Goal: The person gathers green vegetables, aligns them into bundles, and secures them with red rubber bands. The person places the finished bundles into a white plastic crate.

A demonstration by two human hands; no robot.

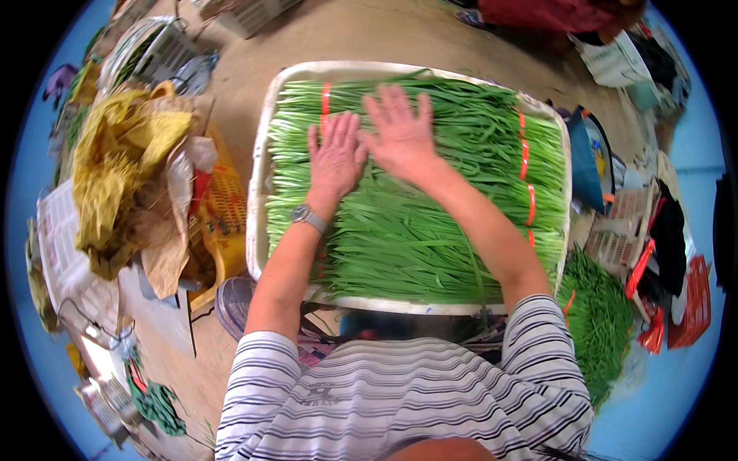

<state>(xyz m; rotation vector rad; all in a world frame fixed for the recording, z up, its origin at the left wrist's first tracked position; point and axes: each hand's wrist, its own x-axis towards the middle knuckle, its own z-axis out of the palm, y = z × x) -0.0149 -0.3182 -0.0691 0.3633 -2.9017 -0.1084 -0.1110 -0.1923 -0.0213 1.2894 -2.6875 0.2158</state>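
Bundles of green Chinese chives [415,248] fill a white plastic crate [258,173] before me. Orange bands [523,152] tie the bundles, with pale stem ends towards the left and right sides and leaves towards the middle. My left hand [336,152] lies palm down on the chives at the left, beside one orange band, its fingers slightly spread. Just right of it, my right hand [400,132] rests flat on the leaves, fingers apart and somewhat blurred. Neither hand grips anything. A watch [307,215] is on my left wrist.
At the left, yellow woven sacking [115,173] lies over a yellow plastic basket [230,196]. More banded greens [597,328] are heaped right of the crate. A blue bag [587,161] and a pale basket [618,222] stand farther right. Someone in red clothing [548,12] is at the top.
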